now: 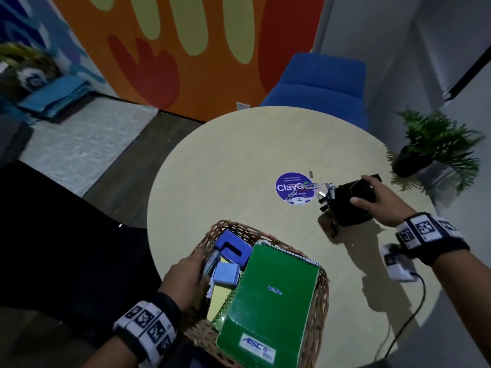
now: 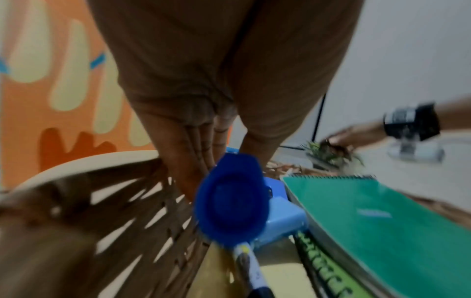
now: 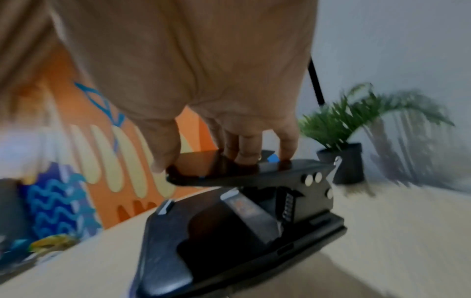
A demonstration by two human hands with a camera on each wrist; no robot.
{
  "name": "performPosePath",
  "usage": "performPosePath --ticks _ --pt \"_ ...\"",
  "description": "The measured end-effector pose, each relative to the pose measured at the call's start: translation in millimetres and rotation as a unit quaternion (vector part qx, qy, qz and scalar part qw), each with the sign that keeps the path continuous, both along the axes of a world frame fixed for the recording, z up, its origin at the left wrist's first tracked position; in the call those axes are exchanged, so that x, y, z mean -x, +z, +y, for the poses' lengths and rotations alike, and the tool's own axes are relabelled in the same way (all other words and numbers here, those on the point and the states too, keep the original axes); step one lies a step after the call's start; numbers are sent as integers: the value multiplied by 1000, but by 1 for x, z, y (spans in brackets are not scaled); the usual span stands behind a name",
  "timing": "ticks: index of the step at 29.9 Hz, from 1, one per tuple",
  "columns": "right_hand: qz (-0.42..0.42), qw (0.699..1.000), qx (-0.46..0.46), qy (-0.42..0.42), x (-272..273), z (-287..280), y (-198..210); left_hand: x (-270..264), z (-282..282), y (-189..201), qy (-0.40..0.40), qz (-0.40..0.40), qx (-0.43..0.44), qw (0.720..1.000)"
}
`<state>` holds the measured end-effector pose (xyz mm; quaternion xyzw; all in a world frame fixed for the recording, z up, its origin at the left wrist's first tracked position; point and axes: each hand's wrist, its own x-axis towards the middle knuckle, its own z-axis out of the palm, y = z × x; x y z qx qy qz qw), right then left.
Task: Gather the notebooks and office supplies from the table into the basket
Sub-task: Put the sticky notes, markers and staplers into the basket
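1. A round, pale table [image 1: 239, 160] carries a purple sticker [image 1: 288, 187] near its middle, with a loose scatter of paper clips [image 1: 313, 187] on and just right of it.
2. At the near edge a wicker basket [image 1: 322, 290] holds one green spiral notebook [image 1: 268, 301], a blue hole punch [image 1: 231, 248], a pale blue box [image 1: 225, 273] and a yellow pad [image 1: 219, 298].
3. On the right, a black hole punch [image 3: 229, 231] sits on the table; the right hand [image 1: 382, 203] grips its top lever, thumb one side and fingers the other.
4. The left hand [image 1: 186, 277], inside the basket's left wall, holds a blue-capped marker [image 2: 230, 199].
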<state>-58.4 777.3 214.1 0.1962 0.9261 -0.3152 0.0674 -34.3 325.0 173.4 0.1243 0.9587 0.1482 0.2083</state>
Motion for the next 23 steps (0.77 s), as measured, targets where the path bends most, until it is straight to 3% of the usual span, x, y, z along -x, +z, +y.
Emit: performPosePath --ticks 4,7,11,14,16,20,23 --pt "11 993 -10 120 -50 -53 64 -3 14 -5 -99 9 119 988" --pt "-27 972 -64 225 -86 -107 84 -8 11 -7 -164 -9 166 972" --pt "-125 933 -139 307 -122 -176 72 -6 0 -4 -183 -33 171 968" --pt "-144 918 -164 331 -138 -214 54 -1 -3 7 -215 -38 140 966" --pt "-137 916 -172 335 -147 -230 39 3 -8 18 -217 -8 73 973" --pt "-147 897 -258 327 -154 -250 12 35 -34 27 -137 56 -55 987" --pt "-145 909 -234 312 -155 -253 -8 68 -52 0 -136 -33 -22 990"
